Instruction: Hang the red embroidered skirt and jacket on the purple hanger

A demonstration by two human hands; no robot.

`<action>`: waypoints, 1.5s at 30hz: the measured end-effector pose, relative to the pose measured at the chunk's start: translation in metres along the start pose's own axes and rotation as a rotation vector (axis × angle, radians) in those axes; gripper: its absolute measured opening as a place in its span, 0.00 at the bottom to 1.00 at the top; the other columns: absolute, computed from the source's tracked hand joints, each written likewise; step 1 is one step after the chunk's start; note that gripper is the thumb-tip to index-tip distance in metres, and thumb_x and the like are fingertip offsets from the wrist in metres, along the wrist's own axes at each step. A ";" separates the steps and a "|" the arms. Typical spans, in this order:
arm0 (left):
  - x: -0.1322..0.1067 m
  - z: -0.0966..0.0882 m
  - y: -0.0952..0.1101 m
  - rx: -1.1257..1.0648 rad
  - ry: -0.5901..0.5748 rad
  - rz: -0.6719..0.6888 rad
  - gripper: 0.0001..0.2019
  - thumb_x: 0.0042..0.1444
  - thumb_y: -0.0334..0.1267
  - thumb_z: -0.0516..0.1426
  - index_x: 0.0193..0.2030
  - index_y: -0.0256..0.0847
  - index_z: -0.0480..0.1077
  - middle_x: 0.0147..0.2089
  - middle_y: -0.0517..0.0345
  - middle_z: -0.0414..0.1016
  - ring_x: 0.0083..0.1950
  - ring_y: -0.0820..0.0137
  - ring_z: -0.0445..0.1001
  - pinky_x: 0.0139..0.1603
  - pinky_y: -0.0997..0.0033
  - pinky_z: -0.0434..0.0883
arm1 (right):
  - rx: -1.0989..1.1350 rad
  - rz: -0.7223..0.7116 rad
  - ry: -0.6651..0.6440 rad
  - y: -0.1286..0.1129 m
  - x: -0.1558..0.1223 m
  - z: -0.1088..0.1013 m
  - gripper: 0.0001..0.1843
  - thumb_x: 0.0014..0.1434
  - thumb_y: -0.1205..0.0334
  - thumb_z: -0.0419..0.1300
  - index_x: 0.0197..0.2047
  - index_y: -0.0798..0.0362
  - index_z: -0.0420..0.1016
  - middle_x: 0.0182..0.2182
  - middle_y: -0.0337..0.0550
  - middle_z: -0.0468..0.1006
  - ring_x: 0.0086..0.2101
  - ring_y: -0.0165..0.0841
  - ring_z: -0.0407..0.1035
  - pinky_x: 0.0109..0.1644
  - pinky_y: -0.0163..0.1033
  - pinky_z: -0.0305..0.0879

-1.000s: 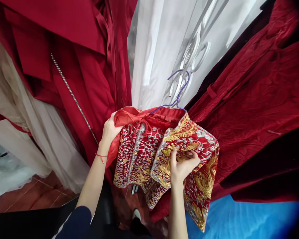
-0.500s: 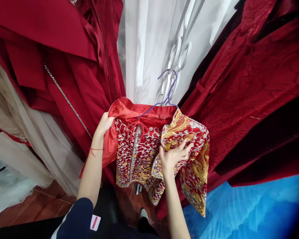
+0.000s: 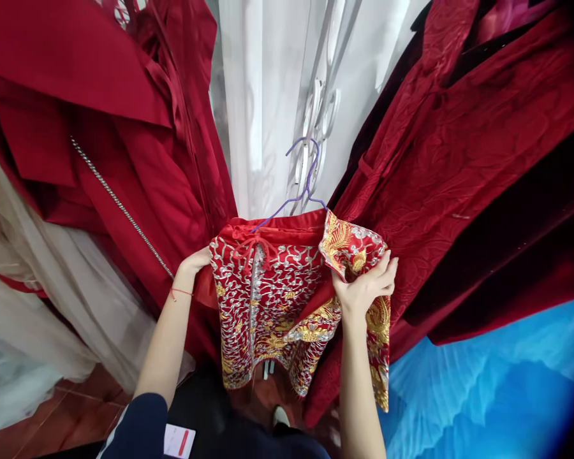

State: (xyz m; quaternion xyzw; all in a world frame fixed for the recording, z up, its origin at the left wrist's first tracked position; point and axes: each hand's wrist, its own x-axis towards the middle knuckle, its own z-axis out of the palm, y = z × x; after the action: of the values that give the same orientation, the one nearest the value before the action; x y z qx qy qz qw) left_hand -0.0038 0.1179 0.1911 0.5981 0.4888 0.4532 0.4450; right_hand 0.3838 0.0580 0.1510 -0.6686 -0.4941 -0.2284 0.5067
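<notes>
A red jacket [image 3: 358, 245] with gold and silver embroidery hangs open on a purple wire hanger [image 3: 308, 185]. Between its fronts shows a matching embroidered skirt [image 3: 277, 299] with a red cord bow [image 3: 255, 247] at its waist. My right hand [image 3: 367, 287] grips the jacket's right-hand front, thumb at the edge and fingers over the outer face, folding it outward. At the other side my left hand [image 3: 198, 260] holds the jacket's front back behind the skirt's edge; its fingertips are hidden. Some plain red lining [image 3: 206, 290] shows below that hand.
White cabinet doors [image 3: 272, 102] with curved handles stand behind the hanger. Red gowns [image 3: 124, 153] hang at left, one with a beaded chain, beside pale tulle. Patterned red and dark velvet garments [image 3: 483, 159] hang at right, above a bright blue fabric [image 3: 488, 382].
My left hand has drawn the jacket's left front back behind the skirt, uncovering the waist. My right hand has shifted right, folding the other front outward. The view has shifted slightly.
</notes>
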 end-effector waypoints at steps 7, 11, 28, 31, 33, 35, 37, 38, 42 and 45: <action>-0.024 0.015 0.052 0.141 0.043 0.271 0.30 0.53 0.64 0.58 0.48 0.38 0.77 0.46 0.50 0.82 0.46 0.59 0.79 0.49 0.64 0.75 | 0.088 -0.184 -0.122 0.015 0.036 -0.008 0.41 0.58 0.49 0.54 0.71 0.54 0.51 0.63 0.61 0.63 0.60 0.51 0.60 0.59 0.57 0.57; -0.035 0.040 0.072 0.518 0.301 0.477 0.22 0.51 0.57 0.64 0.43 0.40 0.77 0.36 0.57 0.82 0.35 0.67 0.78 0.39 0.72 0.71 | 0.046 -0.252 -0.171 0.017 0.053 -0.003 0.41 0.58 0.50 0.53 0.71 0.52 0.51 0.66 0.61 0.58 0.62 0.55 0.54 0.60 0.63 0.55; -0.022 0.024 0.084 1.067 0.424 0.504 0.18 0.60 0.58 0.56 0.39 0.47 0.76 0.27 0.59 0.76 0.32 0.64 0.76 0.31 0.70 0.57 | 0.018 -0.063 -0.242 0.033 0.068 -0.046 0.19 0.65 0.53 0.47 0.45 0.53 0.75 0.29 0.46 0.75 0.29 0.38 0.69 0.35 0.38 0.59; -0.022 0.026 0.082 1.059 0.423 0.504 0.18 0.61 0.57 0.54 0.40 0.46 0.75 0.28 0.58 0.76 0.34 0.64 0.76 0.32 0.71 0.57 | 0.030 0.109 -0.127 0.042 0.052 -0.067 0.20 0.64 0.49 0.48 0.41 0.54 0.75 0.24 0.42 0.72 0.24 0.35 0.65 0.32 0.38 0.56; -0.022 0.028 0.079 1.033 0.426 0.501 0.17 0.62 0.57 0.54 0.41 0.46 0.75 0.30 0.58 0.77 0.34 0.64 0.76 0.33 0.71 0.57 | 0.074 0.183 -0.056 0.050 0.039 -0.084 0.20 0.63 0.48 0.49 0.38 0.54 0.74 0.23 0.41 0.71 0.23 0.33 0.63 0.31 0.37 0.56; -0.021 0.027 0.075 1.000 0.439 0.490 0.17 0.62 0.56 0.54 0.41 0.47 0.75 0.31 0.58 0.77 0.35 0.65 0.76 0.33 0.71 0.57 | 0.083 0.249 0.025 0.058 0.026 -0.100 0.20 0.62 0.46 0.50 0.33 0.54 0.72 0.22 0.41 0.70 0.23 0.32 0.61 0.31 0.37 0.57; -0.020 0.025 0.072 0.966 0.464 0.477 0.17 0.61 0.57 0.54 0.40 0.47 0.75 0.30 0.59 0.76 0.35 0.65 0.76 0.33 0.71 0.57 | 0.054 0.318 0.112 0.065 0.017 -0.115 0.20 0.59 0.45 0.51 0.28 0.52 0.68 0.20 0.40 0.67 0.22 0.31 0.58 0.29 0.38 0.56; -0.019 0.024 0.071 0.951 0.470 0.474 0.17 0.61 0.57 0.55 0.39 0.48 0.75 0.29 0.60 0.75 0.35 0.65 0.75 0.33 0.71 0.57 | 0.039 0.341 0.148 0.067 0.013 -0.122 0.19 0.58 0.45 0.52 0.25 0.51 0.65 0.19 0.39 0.66 0.21 0.31 0.57 0.29 0.39 0.56; -0.017 0.020 0.070 0.912 0.447 0.490 0.16 0.59 0.57 0.56 0.38 0.48 0.75 0.26 0.60 0.73 0.33 0.64 0.74 0.32 0.71 0.56 | 0.001 0.354 0.241 0.073 0.006 -0.147 0.19 0.55 0.47 0.55 0.20 0.48 0.57 0.16 0.36 0.59 0.20 0.30 0.53 0.28 0.41 0.53; -0.018 0.019 0.072 0.914 0.456 0.498 0.16 0.60 0.57 0.56 0.38 0.48 0.74 0.28 0.60 0.74 0.33 0.65 0.74 0.32 0.71 0.56 | -0.087 0.390 0.345 0.081 0.003 -0.168 0.22 0.54 0.48 0.57 0.17 0.46 0.53 0.14 0.36 0.56 0.19 0.30 0.49 0.27 0.43 0.50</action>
State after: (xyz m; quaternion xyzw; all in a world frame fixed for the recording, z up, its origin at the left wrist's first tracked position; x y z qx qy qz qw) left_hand 0.0260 0.0892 0.2558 0.7142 0.5632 0.4042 -0.0961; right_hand 0.4902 -0.0928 0.1807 -0.7235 -0.2520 -0.2579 0.5886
